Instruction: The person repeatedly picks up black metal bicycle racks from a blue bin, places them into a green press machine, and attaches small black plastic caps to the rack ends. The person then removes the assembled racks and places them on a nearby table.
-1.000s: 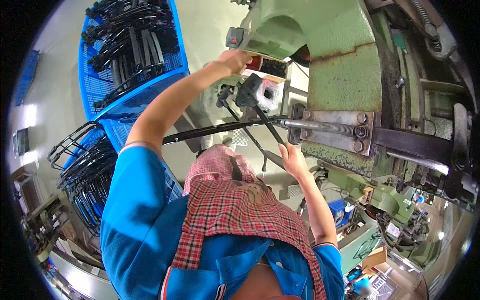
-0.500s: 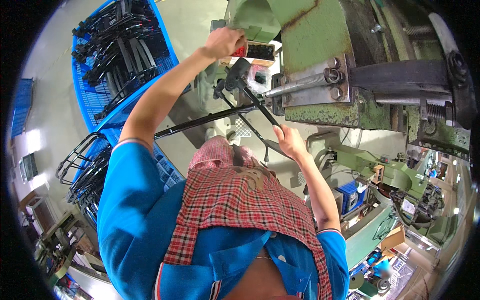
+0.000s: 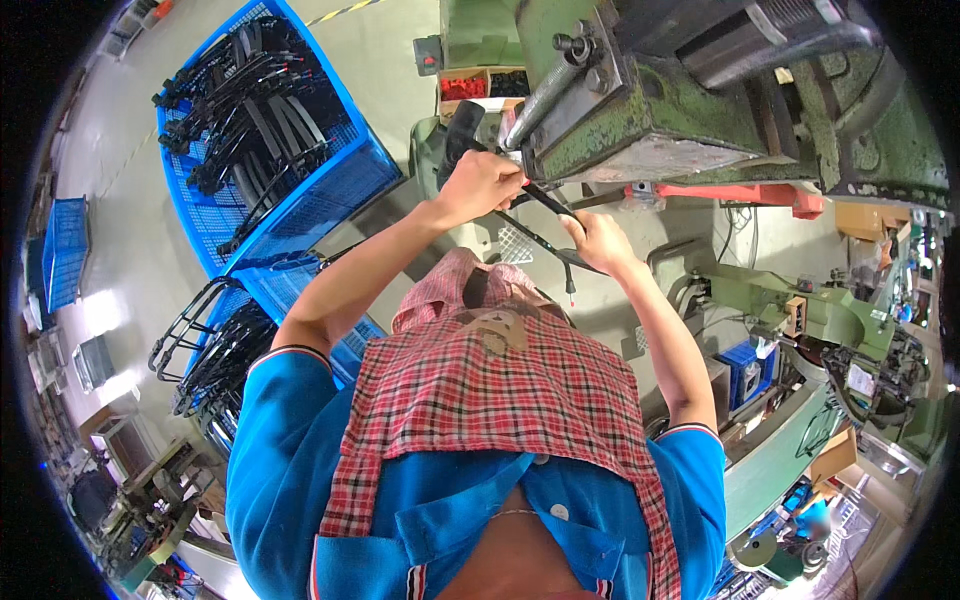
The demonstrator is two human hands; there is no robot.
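Note:
My right hand (image 3: 600, 242) is wrapped round a black tubular metal frame (image 3: 548, 201), which slants up toward the machine. One thin leg (image 3: 569, 272) of the frame hangs below, with a reddish tip. My left hand (image 3: 483, 185) is closed close to the frame's upper tube, and a small red piece (image 3: 525, 183) shows at its fingertips. Whether those fingers also touch the tube, I cannot tell. Just beyond the left hand stands a black rounded machine part (image 3: 462, 130).
A green press-like machine (image 3: 650, 130) fills the upper right. Behind my hands is a divided cardboard box with red small parts (image 3: 462, 86) and black ones (image 3: 508, 82). At left, a blue crate (image 3: 350, 110) holds black frames; more frames (image 3: 225, 350) are stacked nearer.
My left hand has come back from the box of small parts, down to the black frame, with a small red piece at its fingertips. My right hand keeps its hold; the view has shifted.

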